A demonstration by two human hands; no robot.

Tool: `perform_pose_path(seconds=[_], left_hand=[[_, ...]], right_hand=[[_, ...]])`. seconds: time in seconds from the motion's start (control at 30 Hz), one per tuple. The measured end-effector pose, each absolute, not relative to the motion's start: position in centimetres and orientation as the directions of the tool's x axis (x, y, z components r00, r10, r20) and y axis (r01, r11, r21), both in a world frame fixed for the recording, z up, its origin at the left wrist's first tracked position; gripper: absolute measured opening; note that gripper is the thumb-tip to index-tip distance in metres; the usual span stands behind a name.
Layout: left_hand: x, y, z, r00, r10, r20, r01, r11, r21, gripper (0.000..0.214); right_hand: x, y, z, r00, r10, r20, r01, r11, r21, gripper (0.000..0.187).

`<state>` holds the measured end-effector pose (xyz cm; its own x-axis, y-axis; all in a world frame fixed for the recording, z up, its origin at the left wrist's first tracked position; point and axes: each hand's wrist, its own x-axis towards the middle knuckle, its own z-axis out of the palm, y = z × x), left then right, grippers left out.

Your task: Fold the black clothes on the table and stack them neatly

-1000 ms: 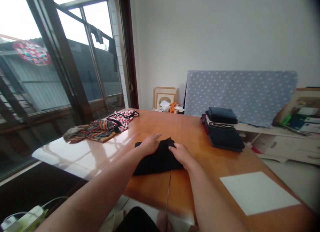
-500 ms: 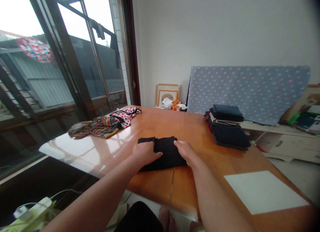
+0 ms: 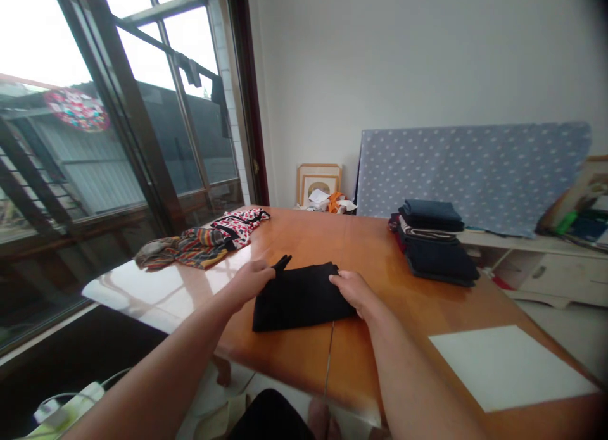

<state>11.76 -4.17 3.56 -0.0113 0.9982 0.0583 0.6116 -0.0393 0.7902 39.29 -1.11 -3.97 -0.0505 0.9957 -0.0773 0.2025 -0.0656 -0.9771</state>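
A folded black garment [image 3: 301, 295], whose exact kind I cannot make out, lies on the wooden table [image 3: 323, 237] in front of me. At its upper left corner my left hand [image 3: 254, 280] is closed on the cloth, with a small flap sticking up past the fingers. My right hand [image 3: 352, 290] pinches the garment's upper right edge, thumb on top and the other fingers mostly hidden. The black cloth lies flat between both hands.
Patterned clothes [image 3: 206, 240] lie at the table's left side. A stack of folded clothes [image 3: 434, 244] stands at the right, with a white sheet [image 3: 513, 367] nearer me. Behind are a cabinet [image 3: 551, 272] and a polka-dot cloth [image 3: 465, 174]; a power strip [image 3: 71, 405] is lower left.
My left hand has moved left from the middle of the black garment to its upper left corner, and more of the cloth shows. My right hand stays at the right edge.
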Motion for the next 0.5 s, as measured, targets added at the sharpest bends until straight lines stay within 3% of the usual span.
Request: perform_pose_path(seconds=[0.17, 0.27, 0.33, 0.43, 0.5], left_hand=[[7.3, -5.7, 3.5, -0.227, 0.973, 0.042, 0.167, -0.004, 0.986, 0.015], [5.7, -6.5, 1.9, -0.333, 0.934, -0.126, -0.149, 0.08, 0.986, 0.011], [5.2, -7.0, 0.8, -0.318, 0.914, -0.25, -0.294, 0.156, 0.943, 0.009], [4.6, -7.3, -0.5, -0.25, 0.915, -0.316, -0.314, 0.232, 0.921, 0.013], [4.1, -7.0, -1.1, -0.274, 0.938, -0.212, -0.13, 0.182, 0.975, 0.017]], right_hand=[[39.4, -0.8, -4.3, -0.07, 0.995, -0.077, 0.205, -0.061, -0.977, 0.025], [39.5, -0.7, -4.5, -0.078, 0.993, -0.087, 0.196, -0.07, -0.978, 0.026], [39.4, -0.7, -4.6, -0.085, 0.993, -0.081, 0.2, -0.063, -0.978, 0.025], [39.3, -1.0, -4.5, -0.091, 0.993, -0.081, 0.214, -0.06, -0.975, 0.023], [39.3, -1.1, -4.3, -0.09, 0.991, -0.1, 0.203, -0.08, -0.976, 0.022]])
